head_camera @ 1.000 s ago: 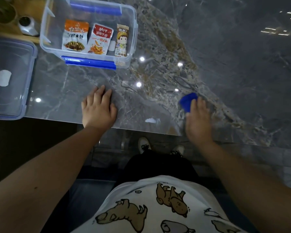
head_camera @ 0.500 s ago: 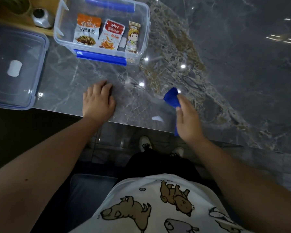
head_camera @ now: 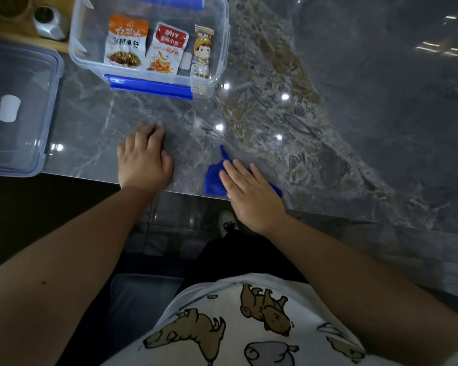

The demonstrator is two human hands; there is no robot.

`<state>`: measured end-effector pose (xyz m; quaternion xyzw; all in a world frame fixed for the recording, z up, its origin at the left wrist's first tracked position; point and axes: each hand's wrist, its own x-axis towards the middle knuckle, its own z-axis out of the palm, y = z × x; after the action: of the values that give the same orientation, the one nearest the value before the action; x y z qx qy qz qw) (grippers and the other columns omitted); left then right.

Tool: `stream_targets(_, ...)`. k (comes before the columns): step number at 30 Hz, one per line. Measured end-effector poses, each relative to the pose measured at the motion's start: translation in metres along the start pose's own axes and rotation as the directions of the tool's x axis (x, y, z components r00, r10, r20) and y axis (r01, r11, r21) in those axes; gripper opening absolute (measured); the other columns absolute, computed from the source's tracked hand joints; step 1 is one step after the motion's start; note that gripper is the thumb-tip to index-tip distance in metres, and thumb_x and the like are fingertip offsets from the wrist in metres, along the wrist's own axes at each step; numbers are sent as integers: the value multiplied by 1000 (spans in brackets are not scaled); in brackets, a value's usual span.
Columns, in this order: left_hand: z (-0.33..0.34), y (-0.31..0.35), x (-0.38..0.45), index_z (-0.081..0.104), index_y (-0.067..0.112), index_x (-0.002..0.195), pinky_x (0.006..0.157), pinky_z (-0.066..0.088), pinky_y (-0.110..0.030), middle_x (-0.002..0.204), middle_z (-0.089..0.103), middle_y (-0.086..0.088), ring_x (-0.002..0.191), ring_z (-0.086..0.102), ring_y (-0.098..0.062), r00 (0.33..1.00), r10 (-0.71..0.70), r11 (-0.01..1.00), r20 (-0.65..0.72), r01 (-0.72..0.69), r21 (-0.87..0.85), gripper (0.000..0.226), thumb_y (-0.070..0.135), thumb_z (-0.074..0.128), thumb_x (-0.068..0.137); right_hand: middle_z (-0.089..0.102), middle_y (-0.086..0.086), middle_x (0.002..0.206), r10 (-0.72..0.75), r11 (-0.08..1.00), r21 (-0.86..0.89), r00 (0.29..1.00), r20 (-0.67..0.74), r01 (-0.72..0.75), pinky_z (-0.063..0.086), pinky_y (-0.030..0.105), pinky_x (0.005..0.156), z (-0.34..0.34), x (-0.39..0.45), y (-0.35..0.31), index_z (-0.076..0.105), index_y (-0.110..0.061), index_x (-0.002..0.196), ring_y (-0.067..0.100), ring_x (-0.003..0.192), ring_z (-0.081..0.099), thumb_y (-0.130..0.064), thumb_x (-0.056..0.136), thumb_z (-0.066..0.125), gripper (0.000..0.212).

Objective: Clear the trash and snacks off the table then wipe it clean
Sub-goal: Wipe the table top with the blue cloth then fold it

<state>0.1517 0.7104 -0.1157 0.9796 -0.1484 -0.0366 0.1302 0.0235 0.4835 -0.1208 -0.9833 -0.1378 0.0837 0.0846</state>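
head view: only camera
step: wiping stage; snacks (head_camera: pixel 154 47) already in clear bin (head_camera: pixel 217 62) at desk (head_camera: pixel 354 101) far edge
right hand (head_camera: pixel 251 192): fingers flat, pressing blue cloth (head_camera: pixel 214 178) at near edge
left hand (head_camera: pixel 143 159): flat, bracing on desk, holds nothing
next: sweep cloth over unwiped marble, keep pressure
change: cloth was pinched and raised, now pressed flat, shifted left

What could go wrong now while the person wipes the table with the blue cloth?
1. The blue cloth lies at the table edge under the right hand; it might slip off.
2. A wider sweep might bump the open snack box.
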Motion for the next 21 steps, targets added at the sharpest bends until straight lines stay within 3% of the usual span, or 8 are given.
stream_targets(7, -2, 0, 2, 48, 14, 132, 103, 30, -50, 140, 44, -11, 126, 40, -36, 1000, -9, 1000, 30, 9, 4, 50, 27, 47, 83, 32, 16, 152, 254, 966, -39, 967, 5, -254, 23, 49, 113, -1, -71, 63, 36, -4, 141, 33, 140, 31, -18, 91, 47, 53)
stream_targets(11, -2, 2, 1, 48, 16, 132, 102, 30, -49, 140, 45, -11, 125, 41, -36, 999, -26, 999, 27, 26, 19, 51, 30, 45, 83, 38, 28, 145, 508, 861, 87, 859, -70, -502, 22, 57, 109, -6, -121, 109, 41, 5, 136, 43, 134, 36, -11, 88, 46, 51)
stream_targets(16, -4, 3, 1, 47, 16, 132, 101, 31, -51, 140, 44, -12, 123, 41, -37, 999, -40, 999, 37, 39, 31, 52, 31, 44, 83, 32, 33, 146, 751, 657, 198, 653, -95, -727, 21, 53, 115, -12, -182, 177, 33, 10, 139, 45, 137, 30, -1, 95, 41, 46)
stream_targets(19, -5, 7, 0, 48, 14, 132, 98, 34, -52, 140, 44, -14, 120, 42, -40, 997, -69, 996, 30, 67, 55, 54, 32, 42, 82, 31, 28, 149, 903, 422, 298, 426, -54, -856, 20, 43, 117, -22, -202, 217, 33, 6, 141, 40, 138, 30, -4, 98, 38, 45)
stream_targets(21, -7, 11, 0, 48, 12, 132, 97, 34, -53, 141, 43, -16, 120, 42, -42, 995, -87, 994, 46, 84, 63, 55, 33, 41, 81, 40, 27, 143, 968, 246, 422, 244, -60, -873, 27, 41, 110, -37, -207, 233, 37, 3, 139, 40, 131, 39, -10, 99, 36, 42)
